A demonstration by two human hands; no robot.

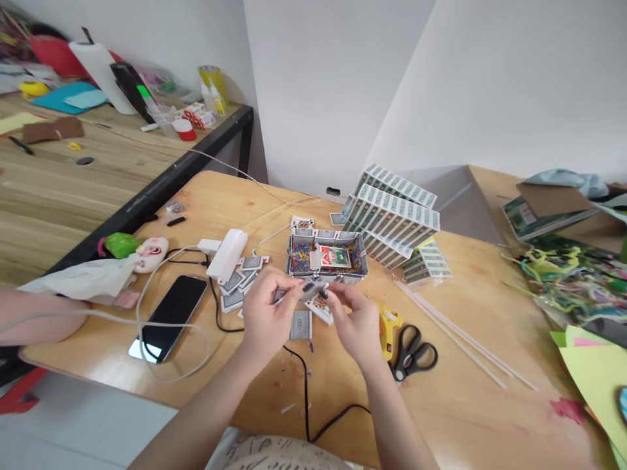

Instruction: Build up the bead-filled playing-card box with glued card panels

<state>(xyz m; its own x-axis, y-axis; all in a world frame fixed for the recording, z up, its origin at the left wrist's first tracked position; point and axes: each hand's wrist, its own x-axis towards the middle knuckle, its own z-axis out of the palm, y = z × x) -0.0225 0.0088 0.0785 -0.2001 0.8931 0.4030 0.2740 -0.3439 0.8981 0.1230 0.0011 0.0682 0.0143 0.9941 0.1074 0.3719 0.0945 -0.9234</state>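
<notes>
- Nearest the camera, above the near table edge: left hand (267, 313) and right hand (355, 323) meet fingertip to fingertip, both pinched on a small folded playing card piece (313, 292) held just above the table.
- Handling, my read: thin card, very light, bends and creases easily, glossy so a bit slippery; grip by edges or corners, light pinch only.
- Just right of the right hand: yellow hot glue gun (389, 326), then black-handled scissors (414, 352); black power cord (306, 391) runs toward the near edge.
- Left: black smartphone (171, 316) with white cable (147, 290).
- Just beyond the hands: small open box built of playing cards (326, 258); far right of it, stacked sealed card packs (392, 215).
- Surface: light wooden table (465, 405), smooth, cluttered. Plain white walls behind.
</notes>
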